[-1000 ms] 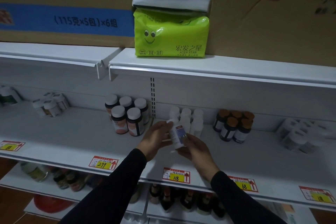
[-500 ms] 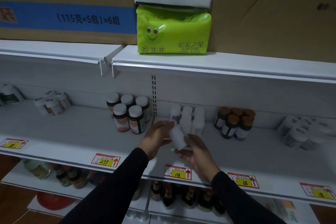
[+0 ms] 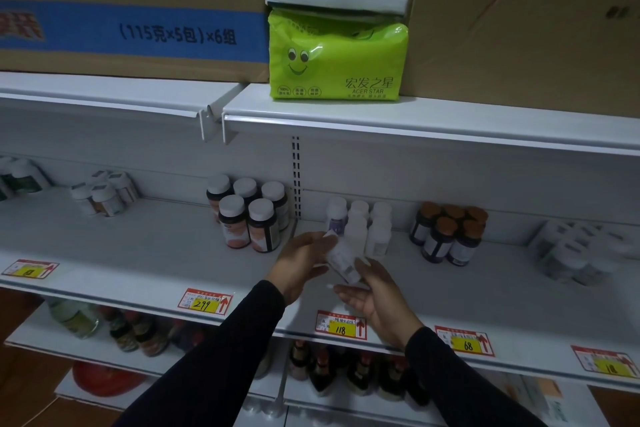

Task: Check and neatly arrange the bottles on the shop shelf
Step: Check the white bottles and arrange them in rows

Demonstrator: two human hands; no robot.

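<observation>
One small white bottle (image 3: 341,258) held tilted between both hands, just in front of the cluster of white bottles (image 3: 360,225) on the middle shelf (image 3: 156,253), above the price tag marked 118 (image 3: 341,325). Probably light, rigid plastic, smooth and a little slippery; best taken round the body, below the cap, not by the label. Left hand (image 3: 301,262) at the upper end, fingers curled round it. Right hand (image 3: 375,298) lower, palm turned up, thumb pressed to the bottle's lower end, fingers nearly straight beneath. Both forearms in dark sleeves, reaching up and inward. Dark white-capped bottles (image 3: 249,218) near on the left, brown-capped ones (image 3: 446,232) to the right. Green tissue pack (image 3: 337,55) on the shelf above.
</observation>
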